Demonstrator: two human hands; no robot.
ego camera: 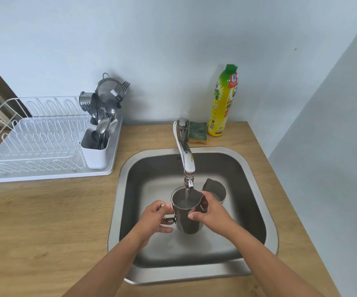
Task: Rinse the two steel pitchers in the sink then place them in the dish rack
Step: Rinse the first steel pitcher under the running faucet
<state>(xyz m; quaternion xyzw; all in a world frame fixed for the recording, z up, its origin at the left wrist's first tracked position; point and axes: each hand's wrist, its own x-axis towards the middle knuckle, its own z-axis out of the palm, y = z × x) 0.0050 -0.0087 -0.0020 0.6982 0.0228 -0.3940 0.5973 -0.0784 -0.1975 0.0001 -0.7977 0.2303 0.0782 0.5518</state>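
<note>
steel pitcher (187, 214) upright in sink (147, 172), second pitcher (215, 188) beside

Left hand (154, 217) gripping the handle of a steel pitcher (187, 213) under the running faucet (186, 161), right hand (210, 211) curled round its side, second pitcher (215, 188) just behind the right hand in the sink (256, 211), white dish rack (38, 138) far off beyond the left hand

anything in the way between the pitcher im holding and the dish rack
Nothing lies on the counter between sink and dish rack. But the white cutlery holder fills the rack's end nearest the sink, so the held pitcher likely has to clear it to reach the open wires.
</note>
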